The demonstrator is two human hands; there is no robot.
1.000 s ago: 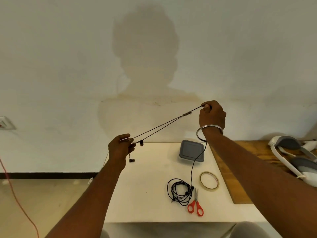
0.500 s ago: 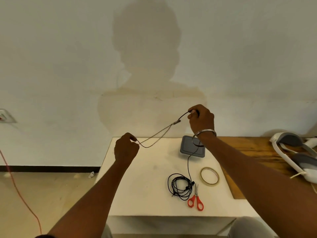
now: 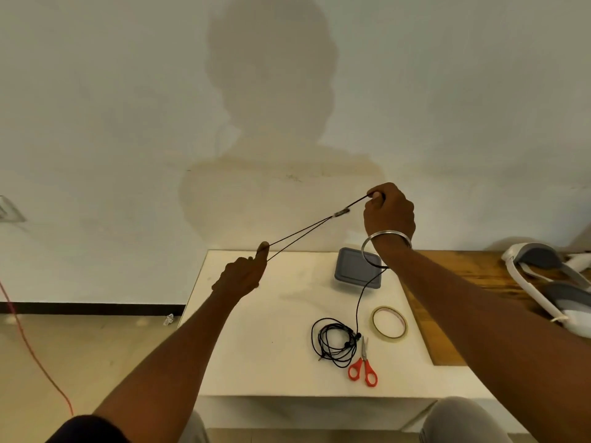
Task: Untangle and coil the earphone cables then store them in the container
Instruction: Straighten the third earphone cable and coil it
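A black earphone cable (image 3: 303,230) is stretched taut in the air between my two hands, its two thin strands joining at a small inline piece (image 3: 341,213). My left hand (image 3: 243,276) grips the two strand ends above the white table (image 3: 256,346). My right hand (image 3: 388,214), raised higher, pinches the single cable; from it the rest hangs down to a tangled black bundle (image 3: 335,345) on the table. A grey lidded container (image 3: 358,271) stands at the back of the table, below my right wrist.
Red-handled scissors (image 3: 363,367) lie right beside the bundle. A roll of clear tape (image 3: 389,322) sits to their right. A wooden surface (image 3: 463,276) on the right carries a white and grey headset (image 3: 550,276). A red cord (image 3: 28,343) trails on the floor at left.
The cable hung slack half a second ago; my hands have moved apart and it is taut again. My right hand has risen and shifted right.
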